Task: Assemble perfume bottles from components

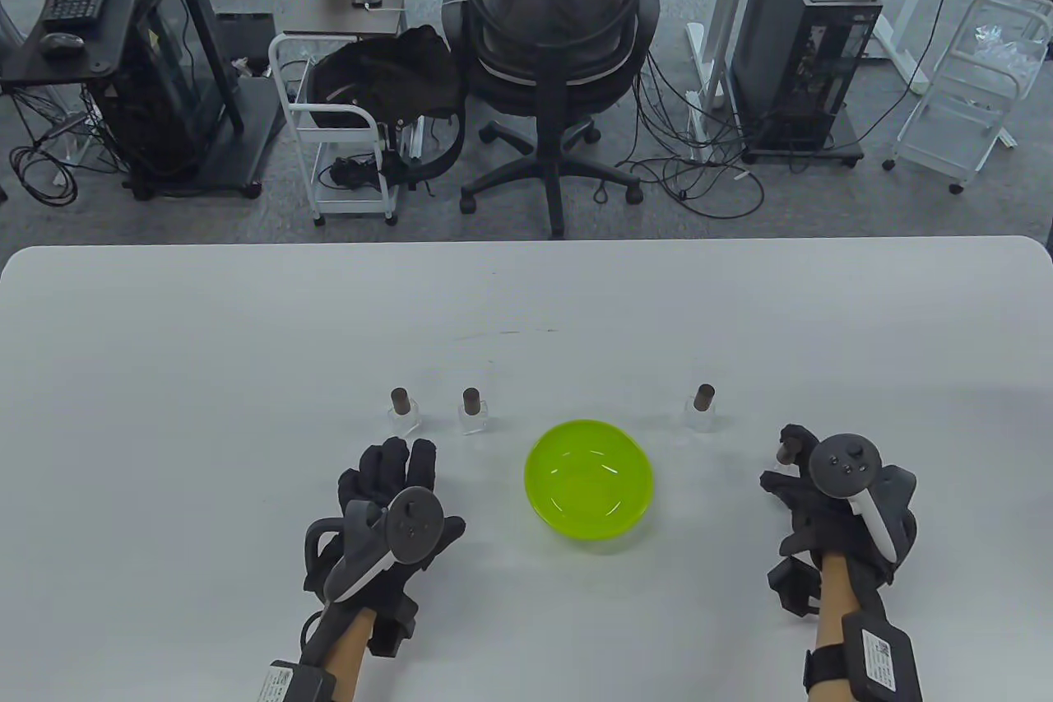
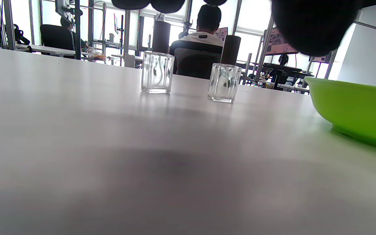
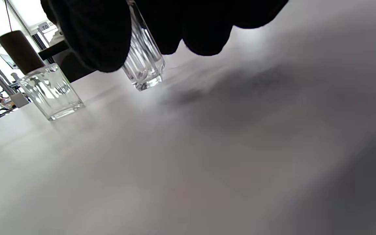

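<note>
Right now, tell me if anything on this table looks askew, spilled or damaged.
Nothing spilled or broken. Three capped bottles stand upright beside the green bowl. The only tilted one is the bottle in the right hand's grip, leaning just above the table.

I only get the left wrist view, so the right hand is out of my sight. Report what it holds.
Observer: The right hand grips a clear glass bottle, tilted; a brown cap shows between its fingers.
Operator: Count the capped bottles standing on the table.
Observer: Three: the left bottle and middle bottle you see, plus a third capped bottle right of the green bowl.
Operator: Check the bowl's inside.
Observer: It looks empty in the table view.
</note>
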{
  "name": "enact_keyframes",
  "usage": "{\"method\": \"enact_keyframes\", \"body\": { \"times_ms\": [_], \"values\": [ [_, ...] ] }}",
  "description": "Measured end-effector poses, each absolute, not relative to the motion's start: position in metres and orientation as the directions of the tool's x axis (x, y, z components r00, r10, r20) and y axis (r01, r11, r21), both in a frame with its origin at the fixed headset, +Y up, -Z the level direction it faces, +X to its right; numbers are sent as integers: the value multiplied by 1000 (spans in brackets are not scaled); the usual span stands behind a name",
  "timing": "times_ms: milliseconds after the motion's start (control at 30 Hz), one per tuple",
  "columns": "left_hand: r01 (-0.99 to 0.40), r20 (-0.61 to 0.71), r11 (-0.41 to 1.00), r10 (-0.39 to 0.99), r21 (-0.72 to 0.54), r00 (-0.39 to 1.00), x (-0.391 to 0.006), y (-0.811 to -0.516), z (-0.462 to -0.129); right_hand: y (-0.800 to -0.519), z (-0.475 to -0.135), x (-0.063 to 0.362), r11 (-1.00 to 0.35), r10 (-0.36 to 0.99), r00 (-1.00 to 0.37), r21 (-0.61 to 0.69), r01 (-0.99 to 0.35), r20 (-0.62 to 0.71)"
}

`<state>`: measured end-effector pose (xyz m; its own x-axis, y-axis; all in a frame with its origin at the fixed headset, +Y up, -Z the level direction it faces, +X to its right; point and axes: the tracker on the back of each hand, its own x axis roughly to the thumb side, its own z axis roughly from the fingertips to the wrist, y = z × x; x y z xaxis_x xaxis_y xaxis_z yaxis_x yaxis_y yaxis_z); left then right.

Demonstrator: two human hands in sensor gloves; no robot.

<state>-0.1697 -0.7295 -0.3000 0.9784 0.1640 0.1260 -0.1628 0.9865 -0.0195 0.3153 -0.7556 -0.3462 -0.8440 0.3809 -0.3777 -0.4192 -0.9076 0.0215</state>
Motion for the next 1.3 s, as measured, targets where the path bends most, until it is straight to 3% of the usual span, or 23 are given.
{"method": "enact_keyframes", "body": {
  "times_ms": [400, 700, 833, 1033, 1300],
  "values": [
    [-157, 117, 987, 160, -35, 980, -170, -730, -301, -755, -344, 317, -922, 339, -862, 50, -384, -377],
    [-165, 103, 985, 169, -44, 980, -173, -730, -301, -731, -323, 325, -951, 283, -908, 34, -308, -310],
    [-168, 105, 985, 171, -39, 980, -173, -730, -302, -710, -307, 315, -966, 258, -936, -39, -256, -239],
    [-145, 110, 989, 148, -37, 983, -171, -731, -300, -683, -279, 268, -982, 74, -996, -177, -64, -52],
    [-120, 116, 992, 124, -36, 985, -167, -732, -297, -713, -273, 218, -995, -26, -992, -103, 13, 121]
  ]
}}
